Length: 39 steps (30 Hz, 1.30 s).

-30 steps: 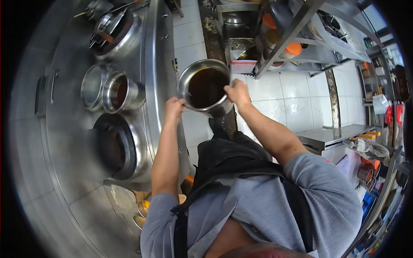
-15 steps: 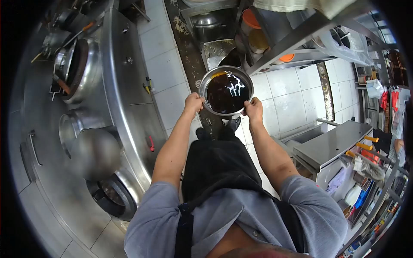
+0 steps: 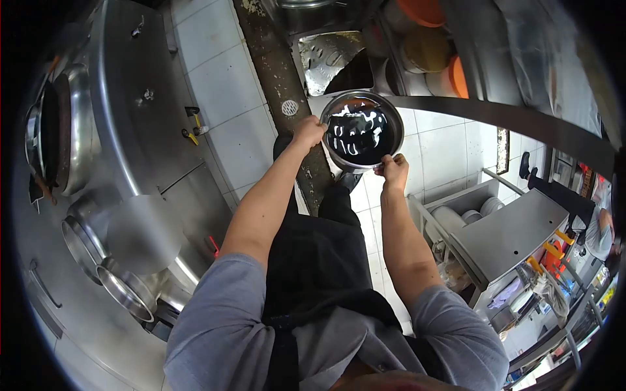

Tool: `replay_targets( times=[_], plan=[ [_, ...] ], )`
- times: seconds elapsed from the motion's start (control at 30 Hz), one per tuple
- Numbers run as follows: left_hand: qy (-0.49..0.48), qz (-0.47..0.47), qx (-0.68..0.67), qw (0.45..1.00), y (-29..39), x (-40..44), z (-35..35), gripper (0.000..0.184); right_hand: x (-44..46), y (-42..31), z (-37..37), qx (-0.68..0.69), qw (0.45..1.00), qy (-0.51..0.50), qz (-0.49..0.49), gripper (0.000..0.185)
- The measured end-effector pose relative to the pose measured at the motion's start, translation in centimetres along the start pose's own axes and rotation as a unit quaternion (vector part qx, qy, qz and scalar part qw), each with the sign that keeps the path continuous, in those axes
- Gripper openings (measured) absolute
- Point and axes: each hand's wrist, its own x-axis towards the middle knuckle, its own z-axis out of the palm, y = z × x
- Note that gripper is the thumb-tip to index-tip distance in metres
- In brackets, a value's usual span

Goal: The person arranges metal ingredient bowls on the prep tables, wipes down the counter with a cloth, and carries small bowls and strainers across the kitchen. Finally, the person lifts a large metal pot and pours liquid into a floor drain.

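Note:
Between my hands is a round metal pot [image 3: 392,111] holding dark, glossy liquid [image 3: 357,140] that throws bright reflections. My left hand [image 3: 310,132] grips its left rim, fingers closed around the edge. At the lower right of the rim, my right hand [image 3: 393,171] is closed on it too. The pot hangs in the air over the floor, in front of my black apron [image 3: 319,260]. Just beyond it lies a shiny metal tray or pan [image 3: 319,62] with a dark patch in it, low down near the shelving.
A steel stove counter [image 3: 140,85] runs along my left, with metal pots [image 3: 124,290] on it. Shelving with orange-lidded tubs [image 3: 458,77] stands ahead right; its steel edge [image 3: 495,112] passes close by the pot. A steel cabinet [image 3: 505,228] holds bowls. Another person [image 3: 577,208] is at far right.
I have stepped forward with the pot, towards the metal tray and the shelving. The liquid's surface has rippled, and its reflections have spread.

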Motion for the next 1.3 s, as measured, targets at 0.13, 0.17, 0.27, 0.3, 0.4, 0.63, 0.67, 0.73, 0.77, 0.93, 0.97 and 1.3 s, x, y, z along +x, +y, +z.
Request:
replay_targets(
  times=[0.13,0.17,0.27,0.3,0.4,0.63,0.67,0.73,0.77,0.93,0.97,1.3],
  plan=[
    [0.024,0.07,0.089,0.993,-2.2,5.5,1.1,0.025,1.6,-0.1,1.4,0.002,0.999,0.029,0.022,0.011],
    [0.022,0.069,0.096,0.993,-2.3,6.4,1.3,0.025,1.8,-0.3,1.7,0.006,0.999,0.03,0.03,0.011],
    [0.035,0.038,0.079,0.996,-2.5,8.2,1.6,0.025,2.4,-0.9,3.2,0.017,0.998,0.038,0.045,0.008],
    [0.032,0.04,0.079,0.996,-2.7,8.8,1.7,0.024,2.5,-1.1,3.6,0.03,0.997,0.042,0.051,0.008],
    [0.026,0.027,0.067,0.997,-3.1,10.2,2.1,0.029,3.0,-1.4,4.7,0.027,0.996,0.064,0.055,0.009],
    [0.052,0.052,0.12,0.99,-1.3,11.3,1.5,0.022,3.8,-2.7,6.2,0.033,0.994,0.082,0.071,0.01],
    [0.039,0.042,0.179,0.982,-0.8,11.4,1.2,0.023,3.8,-2.9,6.4,0.031,0.993,0.085,0.075,0.01],
    [0.025,0.032,0.237,0.971,-0.1,11.7,0.6,0.024,3.6,-3.4,6.8,0.027,0.993,0.087,0.078,0.01],
    [0.005,0.031,0.255,0.966,0.0,11.8,0.3,0.029,3.5,-3.7,7.0,0.022,0.993,0.086,0.082,0.01],
    [-0.03,-0.019,0.259,0.965,1.1,11.9,-0.3,0.033,3.9,-3.8,7.4,0.019,0.993,0.083,0.078,0.009],
    [-0.031,-0.036,0.251,0.967,0.8,12.5,-0.2,0.033,3.8,-4.0,7.6,0.02,0.993,0.085,0.08,0.009],
    [-0.049,-0.126,0.2,0.97,2.4,13.8,-0.8,0.037,4.6,-5.2,8.7,0.011,0.991,0.094,0.09,0.01]
  ],
)
